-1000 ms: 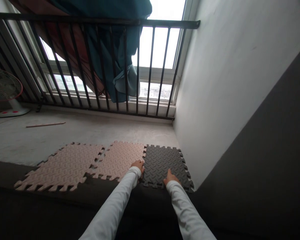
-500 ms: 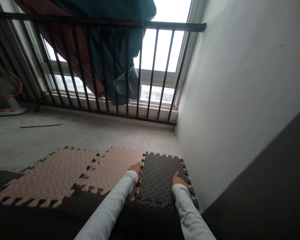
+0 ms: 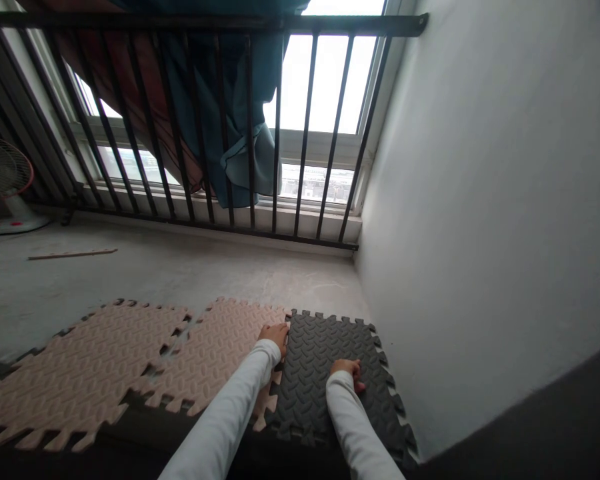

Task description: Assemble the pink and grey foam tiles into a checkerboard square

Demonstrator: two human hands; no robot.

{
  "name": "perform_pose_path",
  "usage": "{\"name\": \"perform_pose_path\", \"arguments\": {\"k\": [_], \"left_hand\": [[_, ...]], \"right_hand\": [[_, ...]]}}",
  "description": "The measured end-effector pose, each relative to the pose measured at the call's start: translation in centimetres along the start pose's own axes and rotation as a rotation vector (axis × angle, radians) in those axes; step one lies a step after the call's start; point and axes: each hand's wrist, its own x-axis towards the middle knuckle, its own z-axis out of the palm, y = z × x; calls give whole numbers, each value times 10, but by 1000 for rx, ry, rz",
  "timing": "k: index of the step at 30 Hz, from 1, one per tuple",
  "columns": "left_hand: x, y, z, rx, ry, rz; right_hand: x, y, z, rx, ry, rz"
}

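Note:
My left hand (image 3: 275, 335) rests at the far part of the seam between a pink foam mat tile (image 3: 230, 340) and a black foam mat tile (image 3: 320, 360), its fingers laid over the pink edge. Jigsaw-like teeth line both tiles' edges. On the black tile, near its middle, is my right hand (image 3: 349, 372), with fingers curled down against the surface and nothing visible in them. Another pink foam mat tile (image 3: 95, 360) lies to the left, with a narrow gap between parts of its edge and the middle tile.
A white wall (image 3: 460, 233) rises close by the black tile's right side. Beyond the concrete floor (image 3: 190, 270) stands a dark metal railing (image 3: 260, 233) before a window and hanging curtains (image 3: 245, 147). A fan (image 3: 5, 173) and a thin pink strip (image 3: 73, 255) are at left.
My right hand has moved left from the black tile's right side toward its middle, and its fingers have curled. My left hand stays at the seam. The view has shifted slightly.

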Motion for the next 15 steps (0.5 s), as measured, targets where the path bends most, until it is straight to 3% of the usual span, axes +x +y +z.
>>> {"name": "perform_pose_path", "arguments": {"k": [7,12,15], "left_hand": [[29,6,7,2,-17,-91],[50,9,6,8,-43,-172],[53,11,6,-14,-50,-167]], "right_hand": [[0,-1,10,-194,81,-4],[8,0,17,-259,59,-45],[13,1,19,-114,48,-91]]}}
